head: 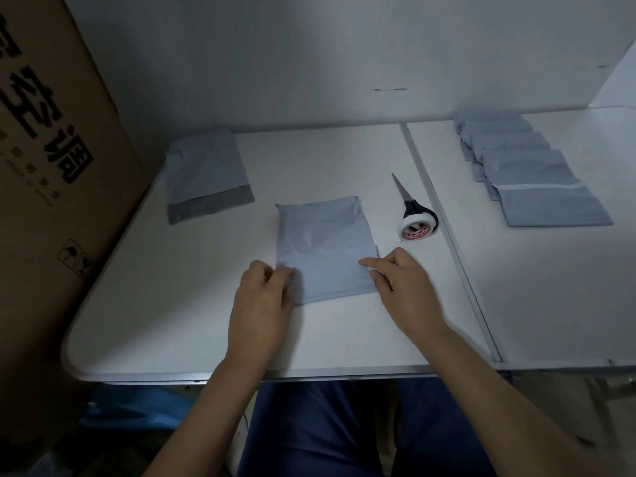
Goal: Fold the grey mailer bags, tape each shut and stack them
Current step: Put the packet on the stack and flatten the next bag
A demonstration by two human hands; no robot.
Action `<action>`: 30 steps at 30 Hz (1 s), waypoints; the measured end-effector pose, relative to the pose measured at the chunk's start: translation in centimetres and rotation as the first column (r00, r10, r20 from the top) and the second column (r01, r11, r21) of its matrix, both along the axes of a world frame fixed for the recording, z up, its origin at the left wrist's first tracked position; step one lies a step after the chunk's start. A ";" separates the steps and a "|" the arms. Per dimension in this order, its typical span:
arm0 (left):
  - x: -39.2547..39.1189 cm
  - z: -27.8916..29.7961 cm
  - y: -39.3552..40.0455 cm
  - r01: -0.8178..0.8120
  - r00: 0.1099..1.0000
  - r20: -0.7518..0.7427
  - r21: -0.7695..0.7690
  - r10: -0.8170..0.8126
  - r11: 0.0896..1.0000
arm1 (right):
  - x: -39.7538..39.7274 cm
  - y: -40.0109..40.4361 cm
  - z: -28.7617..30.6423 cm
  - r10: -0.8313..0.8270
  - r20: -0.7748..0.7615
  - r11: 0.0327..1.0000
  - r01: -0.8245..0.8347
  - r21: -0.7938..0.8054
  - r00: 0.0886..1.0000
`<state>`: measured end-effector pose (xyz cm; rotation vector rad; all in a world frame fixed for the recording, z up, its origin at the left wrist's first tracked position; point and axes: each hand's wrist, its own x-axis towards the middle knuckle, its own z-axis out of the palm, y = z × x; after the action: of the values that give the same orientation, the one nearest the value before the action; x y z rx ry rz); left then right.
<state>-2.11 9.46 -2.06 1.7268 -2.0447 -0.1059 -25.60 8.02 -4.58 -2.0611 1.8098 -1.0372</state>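
A grey mailer bag [325, 251] of thin, slightly crinkled plastic lies flat on the smooth white surface [172, 321], between the two hands. Its shape is roughly rectangular, with a folded band across the far end and soft creases running across the middle. The left hand [263, 290] pinches the bag's near left edge, fingers curled over the film. The right hand [401, 284] holds the near right edge, its forefinger stretched flat onto the bag and the other fingers curled at the rim.

Just beyond the right hand stands a white roll of tape [414, 228] with a red-printed core, touching the black handles of a pair of scissors [409, 197] whose slim metal blades point away. Farther to the right, past a metal seam in the surface, a row of folded grey bags [523, 170] lies overlapped like tiles, the nearest showing a pale strip across it. Beyond the left hand lies another grey bag [206, 170] with a darker, rougher-looking band along its near end. To the left of that hand rises a large brown cardboard box [44, 187] printed with black characters.
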 end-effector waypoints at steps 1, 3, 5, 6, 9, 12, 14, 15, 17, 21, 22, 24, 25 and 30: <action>0.0 -0.1 -0.2 0.046 0.995 0.095 -0.042 -0.042 0.998 | 0.0 0.0 0.0 -0.002 0.002 1.000 0.002 0.000 1.000; 0.2 0.0 -0.9 0.196 0.954 0.237 -0.035 -0.183 0.980 | 0.0 0.1 0.2 -0.009 0.007 1.000 0.009 0.006 1.000; 0.2 0.1 -1.7 0.353 0.877 0.312 0.098 -0.366 0.930 | 0.0 0.1 0.2 -0.010 0.000 1.000 0.010 0.018 1.000; 0.3 0.0 -2.0 0.394 0.843 0.321 0.181 -0.432 0.901 | 0.0 0.1 0.3 -0.007 -0.006 1.000 0.007 0.021 1.000; 0.6 0.1 -2.4 0.378 0.807 0.328 0.352 -0.491 0.856 | 0.2 0.4 0.6 -0.024 -0.055 1.000 0.025 0.015 0.998; 0.5 0.4 -2.5 0.382 0.798 0.334 0.364 -0.502 0.849 | 1.0 0.9 1.2 -0.076 -0.211 0.997 0.072 -0.028 0.975; 0.5 0.5 -2.6 0.391 0.793 0.325 0.377 -0.515 0.840 | 3.0 1.7 1.7 0.010 -0.295 0.998 -0.028 -0.057 0.955; 0.5 0.6 -2.6 0.398 0.791 0.317 0.384 -0.524 0.833 | 4.3 2.3 1.7 0.079 -0.333 0.994 -0.100 -0.047 0.940; 0.6 0.5 -2.6 0.415 0.793 0.293 0.382 -0.534 0.825 | 6.7 3.4 1.5 0.177 -0.391 0.984 -0.171 0.050 0.903; 0.6 0.2 -2.5 0.397 0.810 0.279 0.385 -0.515 0.833 | 7.1 4.3 1.0 0.223 -0.408 0.968 -0.151 0.202 0.885; 0.5 0.2 -2.5 0.390 0.809 0.287 0.389 -0.512 0.834 | 6.6 4.5 0.9 0.254 -0.404 0.958 -0.171 0.231 0.879; 0.4 0.3 -2.5 0.384 0.807 0.293 0.401 -0.513 0.832 | 5.4 4.8 1.0 0.306 -0.403 0.934 -0.191 0.300 0.863; 0.4 0.4 -2.6 0.385 0.808 0.287 0.405 -0.515 0.830 | 4.8 5.1 1.2 0.318 -0.405 0.922 -0.180 0.343 0.857; 0.5 0.4 -2.7 0.376 0.809 0.289 0.415 -0.512 0.828 | 2.7 5.8 2.0 0.299 -0.432 0.904 -0.107 0.414 0.851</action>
<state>-1.65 6.78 -1.69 1.4842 -2.8638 -0.3046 -22.94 13.85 -2.54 -2.3239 1.7486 -0.0813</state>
